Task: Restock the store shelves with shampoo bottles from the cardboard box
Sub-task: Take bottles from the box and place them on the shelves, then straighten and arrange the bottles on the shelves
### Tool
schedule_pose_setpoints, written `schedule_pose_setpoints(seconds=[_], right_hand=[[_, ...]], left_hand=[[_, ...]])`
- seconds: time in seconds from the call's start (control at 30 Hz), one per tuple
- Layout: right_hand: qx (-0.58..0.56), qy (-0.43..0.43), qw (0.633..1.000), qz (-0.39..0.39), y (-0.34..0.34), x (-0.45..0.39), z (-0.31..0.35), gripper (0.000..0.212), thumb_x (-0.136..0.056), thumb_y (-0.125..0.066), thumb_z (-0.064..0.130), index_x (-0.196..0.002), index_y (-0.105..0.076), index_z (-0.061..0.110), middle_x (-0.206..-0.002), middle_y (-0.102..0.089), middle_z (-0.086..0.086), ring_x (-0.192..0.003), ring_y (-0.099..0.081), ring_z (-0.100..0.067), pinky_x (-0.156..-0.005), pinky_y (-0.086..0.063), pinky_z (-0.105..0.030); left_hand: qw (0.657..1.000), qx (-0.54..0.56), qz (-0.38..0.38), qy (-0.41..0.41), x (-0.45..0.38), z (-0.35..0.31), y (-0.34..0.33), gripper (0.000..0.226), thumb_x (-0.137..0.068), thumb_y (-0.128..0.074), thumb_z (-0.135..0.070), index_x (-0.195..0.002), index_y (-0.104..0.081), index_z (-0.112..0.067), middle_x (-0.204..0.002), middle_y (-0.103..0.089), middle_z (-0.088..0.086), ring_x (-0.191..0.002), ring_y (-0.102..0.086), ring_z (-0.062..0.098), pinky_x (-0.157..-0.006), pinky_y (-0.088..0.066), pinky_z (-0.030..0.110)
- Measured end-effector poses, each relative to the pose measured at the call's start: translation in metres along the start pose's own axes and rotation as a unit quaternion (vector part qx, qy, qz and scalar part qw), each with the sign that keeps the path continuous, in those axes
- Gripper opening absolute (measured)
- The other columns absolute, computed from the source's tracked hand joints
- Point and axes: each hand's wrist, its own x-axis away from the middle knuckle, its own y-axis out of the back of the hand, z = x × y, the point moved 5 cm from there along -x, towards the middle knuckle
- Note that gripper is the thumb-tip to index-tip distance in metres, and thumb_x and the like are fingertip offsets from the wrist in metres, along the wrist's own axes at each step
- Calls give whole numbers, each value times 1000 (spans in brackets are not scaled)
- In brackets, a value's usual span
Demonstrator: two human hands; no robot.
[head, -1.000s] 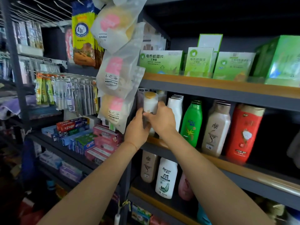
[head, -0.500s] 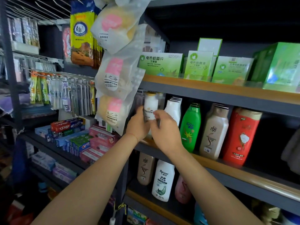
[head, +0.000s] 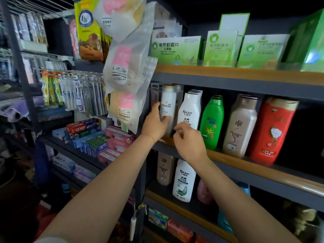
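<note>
Gripping white gold-capped Pantene bottle: left hand; right hand loosely curled, empty.

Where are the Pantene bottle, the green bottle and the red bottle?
Pantene bottle (head: pixel 168 102): head view, on its white front by the label.
Green bottle (head: pixel 213 120): head view, mid body.
Red bottle (head: pixel 273 130): head view, front face, near the white flower.

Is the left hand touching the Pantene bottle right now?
Touching. In the head view the left hand grips the lower body of the Pantene bottle, thumb across its front.
</note>
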Motion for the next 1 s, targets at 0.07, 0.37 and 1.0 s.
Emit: schedule_pose_setpoints(seconds=[0.07,0.37,1.0], right_hand=[[-11,9,1000,-13,-2,3,-1,15,-89,-52,10,-95,-64,14,-67,-61,-3,-66,-61,-28,-61,-48,-33],[-142,14,972,189,-113,78,3,15,-95,-54,11,-88,-63,20,-62,-59,1,-57,-57,-19,-56,-45,-35],[-11,-254,600,758,-521,592,-60,29,-102,-45,11,-123,-57,-4,-102,-63,-22,-67,-59,-24,-51,-45,-27]], left_hand=[[996,17,-62,-55,21,-7,8,50,-96,-58,-16,-144,-44,-21,-134,-57,3,-119,-57,15,-101,-50,38],[984,13,-141,112,214,159,53,19,-99,-54,-15,-109,-64,-28,-101,-65,-7,-91,-63,8,-80,-56,33],[718,162,-272,620,637,426,122,49,-98,-55,-9,-139,-46,-35,-132,-62,-1,-112,-65,14,-95,-55,35]])
